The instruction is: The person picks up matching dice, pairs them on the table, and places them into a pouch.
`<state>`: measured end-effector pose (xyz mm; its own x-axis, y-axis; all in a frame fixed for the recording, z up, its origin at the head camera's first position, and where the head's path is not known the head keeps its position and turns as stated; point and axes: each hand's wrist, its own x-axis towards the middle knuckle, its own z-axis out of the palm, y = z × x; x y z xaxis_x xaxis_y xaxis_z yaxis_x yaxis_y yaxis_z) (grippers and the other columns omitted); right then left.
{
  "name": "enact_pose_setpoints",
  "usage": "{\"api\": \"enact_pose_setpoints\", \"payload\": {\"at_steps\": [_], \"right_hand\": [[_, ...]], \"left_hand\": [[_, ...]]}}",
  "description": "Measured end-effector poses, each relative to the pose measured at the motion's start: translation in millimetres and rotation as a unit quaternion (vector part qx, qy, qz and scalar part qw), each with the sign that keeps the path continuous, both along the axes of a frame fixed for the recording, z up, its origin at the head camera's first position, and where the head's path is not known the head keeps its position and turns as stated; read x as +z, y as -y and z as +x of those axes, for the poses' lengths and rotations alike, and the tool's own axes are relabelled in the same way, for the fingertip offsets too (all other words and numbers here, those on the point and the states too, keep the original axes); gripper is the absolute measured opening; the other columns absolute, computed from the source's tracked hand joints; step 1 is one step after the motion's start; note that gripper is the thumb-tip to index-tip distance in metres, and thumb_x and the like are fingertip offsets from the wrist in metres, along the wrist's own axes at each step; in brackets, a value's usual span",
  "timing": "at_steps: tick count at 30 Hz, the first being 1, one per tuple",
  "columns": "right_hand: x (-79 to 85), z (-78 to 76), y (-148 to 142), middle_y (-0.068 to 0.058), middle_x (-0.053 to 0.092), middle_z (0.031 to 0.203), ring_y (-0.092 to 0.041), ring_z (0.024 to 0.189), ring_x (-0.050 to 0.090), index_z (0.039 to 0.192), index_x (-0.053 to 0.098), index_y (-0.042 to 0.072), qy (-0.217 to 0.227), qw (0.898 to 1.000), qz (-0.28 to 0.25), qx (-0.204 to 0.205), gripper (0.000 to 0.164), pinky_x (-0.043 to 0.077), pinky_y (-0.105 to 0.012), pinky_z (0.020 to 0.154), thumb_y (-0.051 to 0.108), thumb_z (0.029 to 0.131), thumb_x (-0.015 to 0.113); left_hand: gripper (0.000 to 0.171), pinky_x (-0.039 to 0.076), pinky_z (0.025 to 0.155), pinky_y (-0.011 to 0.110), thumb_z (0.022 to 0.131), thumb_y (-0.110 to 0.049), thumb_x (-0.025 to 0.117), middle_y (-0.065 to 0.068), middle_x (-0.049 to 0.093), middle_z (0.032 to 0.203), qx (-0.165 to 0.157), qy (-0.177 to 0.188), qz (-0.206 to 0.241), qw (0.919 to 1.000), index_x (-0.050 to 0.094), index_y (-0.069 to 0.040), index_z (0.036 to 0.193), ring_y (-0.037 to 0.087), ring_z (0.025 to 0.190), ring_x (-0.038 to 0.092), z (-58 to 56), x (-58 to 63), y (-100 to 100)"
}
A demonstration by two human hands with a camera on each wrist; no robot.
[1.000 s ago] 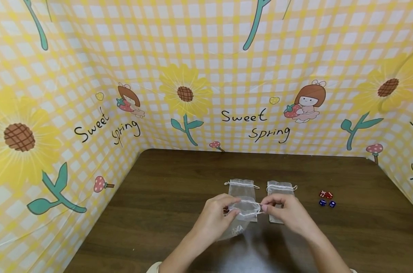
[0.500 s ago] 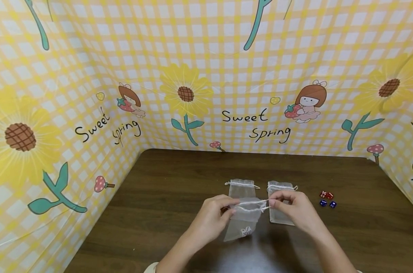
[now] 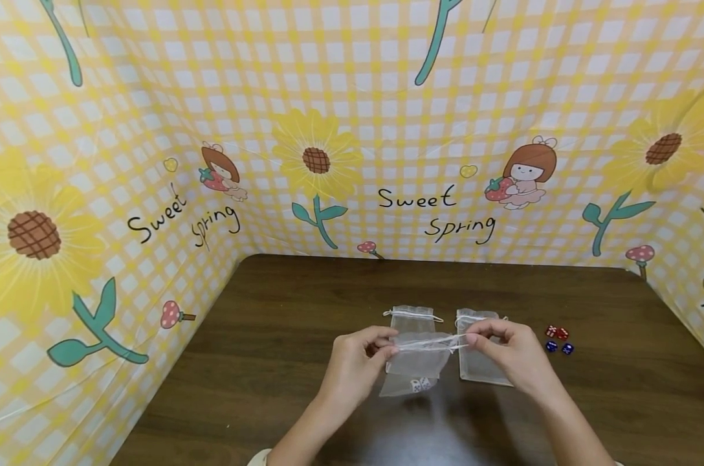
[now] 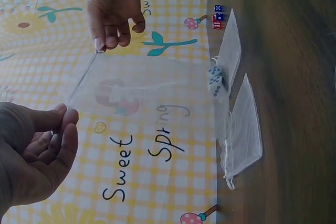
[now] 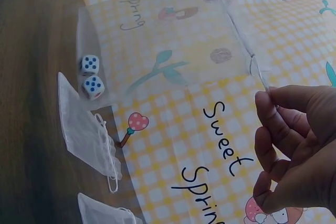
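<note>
A sheer white drawstring pouch (image 3: 413, 364) hangs above the table between both hands, its mouth drawn out flat. My left hand (image 3: 354, 362) pinches the left corner of its mouth between thumb and fingers. On the other side, my right hand (image 3: 517, 356) pinches the white drawstring (image 5: 260, 73) just off the right corner. Two white dice (image 5: 92, 77) with blue pips show through the mesh at the pouch's bottom. Behind it lies another flat sheer pouch (image 3: 411, 321), partly covered. A third flat pouch (image 3: 480, 370) lies to the right, partly behind my right hand.
Two red dice (image 3: 557, 332) and two blue dice (image 3: 560, 347) sit on the brown wooden table (image 3: 305, 291), right of the pouches. A yellow checked cloth (image 3: 352, 77) with printed flowers encloses the back and sides.
The held pouch's mouth has gone from a round opening to a flat, narrow line. My right hand has moved right and slightly up, pulling the drawstring; my left hand has shifted slightly left.
</note>
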<state>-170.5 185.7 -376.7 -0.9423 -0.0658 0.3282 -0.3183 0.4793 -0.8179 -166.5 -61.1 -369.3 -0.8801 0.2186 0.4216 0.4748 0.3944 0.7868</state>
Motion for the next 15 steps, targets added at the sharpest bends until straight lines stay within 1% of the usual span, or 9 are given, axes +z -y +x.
{"api": "enact_pose_setpoints", "payload": {"at_steps": [1,4,7,9,10,12,15], "right_hand": [[0.2,0.3,-0.3,0.004,0.065,0.079,-0.008,0.064,0.047,0.081,0.069,0.006,0.0,1.0,0.0,-0.004,0.005,0.037,-0.026,0.055,0.01,0.083,0.069],[0.8,1.2,-1.0,0.002,0.066,0.08,-0.008,0.067,0.049,0.081,0.069,0.006,-0.003,1.0,-0.003,-0.014,0.005,0.038,-0.026,0.056,0.011,0.082,0.069],[1.2,1.3,-1.9,-0.002,0.066,0.081,-0.006,0.071,0.052,0.082,0.069,0.004,-0.005,1.0,-0.008,-0.019,0.006,0.039,-0.025,0.058,0.011,0.083,0.069],[1.4,1.1,-2.7,-0.003,0.067,0.082,-0.005,0.075,0.054,0.083,0.068,0.003,-0.006,1.0,-0.011,-0.019,0.008,0.039,-0.024,0.061,0.01,0.083,0.068],[1.5,1.0,-3.0,-0.002,0.067,0.081,-0.004,0.075,0.054,0.083,0.068,0.002,-0.006,1.0,-0.012,-0.02,0.008,0.039,-0.023,0.062,0.01,0.083,0.068],[1.4,0.9,-3.8,0.0,0.066,0.078,-0.004,0.073,0.054,0.084,0.068,0.002,-0.006,1.0,-0.015,-0.021,0.009,0.039,-0.023,0.06,0.011,0.084,0.068],[0.8,0.3,-4.6,0.004,0.065,0.074,-0.006,0.069,0.053,0.085,0.068,0.002,-0.009,0.999,-0.024,-0.023,0.007,0.039,-0.024,0.055,0.009,0.083,0.068]], "left_hand": [[0.013,0.049,0.055,0.02,0.078,0.0,0.071,0.001,0.067,0.072,0.001,0.0,0.003,1.0,0.07,0.002,0.091,0.008,0.061,0.059,0.0,0.0,0.4],[0.008,0.048,0.051,0.019,0.077,-0.001,0.071,0.003,0.068,0.073,0.001,-0.003,0.003,1.0,0.073,-0.001,0.085,0.005,0.059,0.057,0.1,0.1,2.0],[0.005,0.048,0.05,0.018,0.076,0.0,0.071,0.004,0.069,0.075,-0.003,-0.013,-0.009,0.9999,0.074,-0.003,0.08,0.001,0.058,0.055,0.1,-0.1,3.8],[0.005,0.047,0.049,0.018,0.076,0.0,0.071,0.004,0.068,0.074,-0.007,-0.02,-0.019,0.9996,0.074,-0.003,0.078,0.002,0.057,0.054,0.0,-0.5,4.8],[0.005,0.047,0.05,0.018,0.076,0.001,0.071,0.004,0.068,0.074,-0.008,-0.022,-0.022,0.9995,0.074,-0.003,0.078,0.001,0.058,0.054,0.0,-0.8,5.2],[0.007,0.047,0.048,0.017,0.076,0.002,0.07,0.003,0.068,0.073,-0.007,-0.026,-0.026,0.9993,0.074,-0.003,0.078,0.003,0.057,0.054,-0.2,-1.2,5.8],[0.01,0.046,0.048,0.018,0.076,0.006,0.07,0.002,0.067,0.072,-0.002,-0.03,-0.018,0.9994,0.074,-0.004,0.078,0.006,0.056,0.055,-0.1,-1.2,6.5]]}}
